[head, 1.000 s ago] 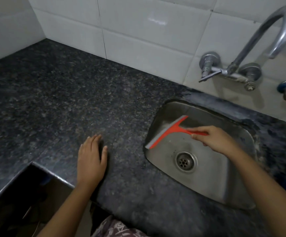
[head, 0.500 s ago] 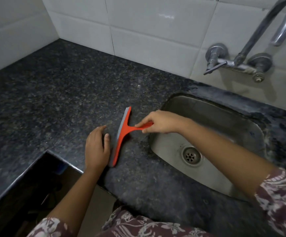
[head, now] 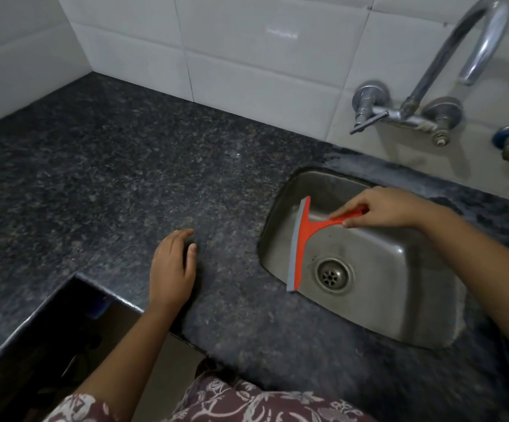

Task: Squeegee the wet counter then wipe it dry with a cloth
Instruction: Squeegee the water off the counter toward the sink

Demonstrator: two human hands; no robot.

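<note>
The right hand (head: 384, 208) is gripping the red squeegee (head: 300, 245) by its handle over the steel sink (head: 399, 315), while the left hand (head: 171, 266) is resting flat, fingers relaxed, on the dark bench (head: 110, 178).

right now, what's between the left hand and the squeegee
Between left hand and squeegee: only bare granite counter and the sink rim, per head view.

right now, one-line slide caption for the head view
Right hand holds the squeegee over the sink while the left hand rests on the counter.
</note>
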